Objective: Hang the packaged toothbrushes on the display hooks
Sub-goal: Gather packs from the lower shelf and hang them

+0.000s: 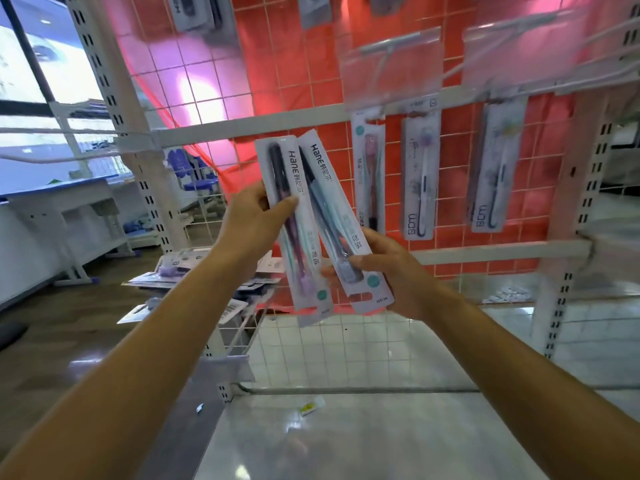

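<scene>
Clearly, both hands were raised in front of the wire grid [311, 81]. The left hand [254, 220] gripped the first toothbrush pack [292, 181] along its edge, thumb curled across the front. The right hand [391, 268] pinched the second toothbrush pack [329, 202] near its lower end, hang slot pointing down. Both packs overlapped between the hands. Above and beyond the right hand, three hanging packs [420, 174] sat in a row, with a display hook [391, 43] higher up. Below and outside the left hand lay a pile of packs [207, 278].
</scene>
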The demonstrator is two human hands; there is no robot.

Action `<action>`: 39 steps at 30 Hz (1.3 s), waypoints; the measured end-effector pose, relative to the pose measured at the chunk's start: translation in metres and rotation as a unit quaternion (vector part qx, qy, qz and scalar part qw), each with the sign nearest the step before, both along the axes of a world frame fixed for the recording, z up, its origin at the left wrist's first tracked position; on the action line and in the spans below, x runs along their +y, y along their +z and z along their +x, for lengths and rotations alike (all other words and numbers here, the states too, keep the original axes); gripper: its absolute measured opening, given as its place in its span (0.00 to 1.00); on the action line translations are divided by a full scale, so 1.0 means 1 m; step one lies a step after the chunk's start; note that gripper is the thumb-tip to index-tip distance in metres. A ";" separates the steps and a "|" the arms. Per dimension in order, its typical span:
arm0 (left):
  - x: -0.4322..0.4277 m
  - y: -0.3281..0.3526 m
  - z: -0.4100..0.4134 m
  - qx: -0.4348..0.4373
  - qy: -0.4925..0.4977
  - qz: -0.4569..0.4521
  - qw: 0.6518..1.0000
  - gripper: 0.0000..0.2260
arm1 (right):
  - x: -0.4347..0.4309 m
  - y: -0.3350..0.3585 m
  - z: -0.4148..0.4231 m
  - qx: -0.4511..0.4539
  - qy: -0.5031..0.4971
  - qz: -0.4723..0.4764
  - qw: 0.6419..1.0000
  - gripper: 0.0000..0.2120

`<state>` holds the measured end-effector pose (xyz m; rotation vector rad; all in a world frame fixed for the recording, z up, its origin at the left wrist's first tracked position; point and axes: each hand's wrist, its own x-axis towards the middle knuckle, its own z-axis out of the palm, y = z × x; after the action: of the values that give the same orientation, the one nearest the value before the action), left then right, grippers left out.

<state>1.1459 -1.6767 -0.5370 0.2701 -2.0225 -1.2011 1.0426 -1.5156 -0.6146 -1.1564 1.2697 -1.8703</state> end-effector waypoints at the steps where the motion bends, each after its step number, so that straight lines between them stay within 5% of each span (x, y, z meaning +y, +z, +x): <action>1: 0.003 -0.002 -0.003 -0.002 -0.013 0.020 1.000 0.05 | 0.003 -0.002 -0.002 -0.004 -0.003 -0.001 1.000 0.23; 15: 0.009 -0.026 -0.016 0.023 -0.063 0.186 0.980 0.06 | 0.021 -0.016 -0.012 -0.016 -0.080 0.045 0.996 0.18; 22: 0.008 -0.027 -0.014 0.091 -0.105 0.330 0.934 0.05 | 0.024 -0.023 -0.014 -0.037 -0.137 0.038 0.989 0.13; 32: 0.000 -0.023 -0.006 0.201 -0.126 0.396 0.887 0.09 | 0.038 -0.018 -0.022 -0.035 -0.201 0.021 0.979 0.10; 36: -0.012 -0.027 0.002 0.161 -0.093 0.390 0.902 0.10 | 0.048 -0.016 -0.025 -0.046 -0.237 0.018 0.970 0.11; 39: -0.019 -0.033 0.005 0.001 -0.062 0.259 0.964 0.06 | 0.056 -0.014 -0.027 -0.061 -0.273 0.024 0.960 0.10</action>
<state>1.1514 -1.6953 -0.5702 0.3972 -1.7103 -1.8021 1.0161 -1.4595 -0.6290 -0.6883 1.6717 -2.2384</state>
